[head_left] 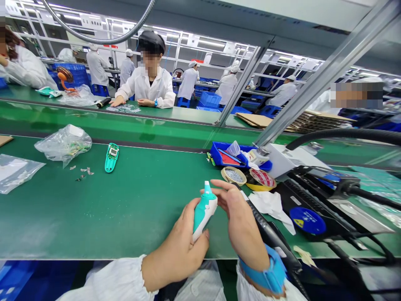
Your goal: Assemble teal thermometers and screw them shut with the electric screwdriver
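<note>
My left hand [180, 246] is wrapped around a teal and white ear thermometer [202, 213], held upright over the near edge of the bench with its pale tip pointing up. Close on its right is my right hand [241, 221], fingers stretched out and a blue wrist strap [266, 269] below it. Those fingertips reach behind the tip; whether they touch it I cannot tell. Farther off on the green bench [140, 200] lies a teal housing half [112, 157] with a circuit board and small display in it.
Small metal pieces [87, 170] and a clear bag of parts [67, 144] lie at the left. Back right are a blue tray [216, 150], a round dish of screws [234, 175] and a tape roll [261, 179]. A black device [297, 209] with cables stands right. A co-worker [152, 81] sits opposite.
</note>
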Demonstrator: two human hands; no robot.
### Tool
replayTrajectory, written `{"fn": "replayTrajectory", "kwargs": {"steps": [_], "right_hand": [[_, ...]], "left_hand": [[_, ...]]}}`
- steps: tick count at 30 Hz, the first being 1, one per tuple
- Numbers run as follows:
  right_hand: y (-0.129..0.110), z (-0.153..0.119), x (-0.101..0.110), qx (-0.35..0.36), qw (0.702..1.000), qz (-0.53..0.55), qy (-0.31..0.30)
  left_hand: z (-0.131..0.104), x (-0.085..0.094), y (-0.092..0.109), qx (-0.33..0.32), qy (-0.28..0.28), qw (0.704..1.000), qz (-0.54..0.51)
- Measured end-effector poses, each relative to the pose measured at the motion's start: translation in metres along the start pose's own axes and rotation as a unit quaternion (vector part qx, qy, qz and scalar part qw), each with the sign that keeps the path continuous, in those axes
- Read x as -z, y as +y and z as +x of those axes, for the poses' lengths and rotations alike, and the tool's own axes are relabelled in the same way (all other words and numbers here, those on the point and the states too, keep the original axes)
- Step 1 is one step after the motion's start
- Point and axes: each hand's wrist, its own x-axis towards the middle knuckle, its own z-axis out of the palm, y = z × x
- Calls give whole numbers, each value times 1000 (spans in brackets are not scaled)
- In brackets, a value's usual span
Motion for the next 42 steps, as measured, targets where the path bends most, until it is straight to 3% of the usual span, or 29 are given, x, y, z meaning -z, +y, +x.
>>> {"fn": "replayTrajectory", "kwargs": {"steps": [3, 6, 13, 22, 27, 33, 38, 42], "right_hand": [[-9, 20, -17, -83, 972, 218, -35], [-15, 36, -34, -127, 942, 303, -64], [-16, 55, -46, -97, 935, 333, -70], [-12, 85, -48, -97, 921, 370, -75], [1, 107, -49, -134, 928, 340, -70], [12, 119, -55, -157, 931, 320, -77], [23, 123, -64, -173, 930, 320, -62], [29, 126, -66, -205, 921, 325, -63]], "left_hand": [[3, 6, 7, -23, -22, 999, 32], [9, 16, 10, -30, -33, 996, 78], [22, 43, 12, -48, -86, 991, 87], [49, 45, 5, -3, -70, 972, 222], [71, 54, -8, -16, -88, 980, 180], [84, 54, -29, 84, -80, 991, 61], [83, 57, -40, 0, -44, 990, 132], [84, 60, -38, 49, -50, 988, 140]]}}
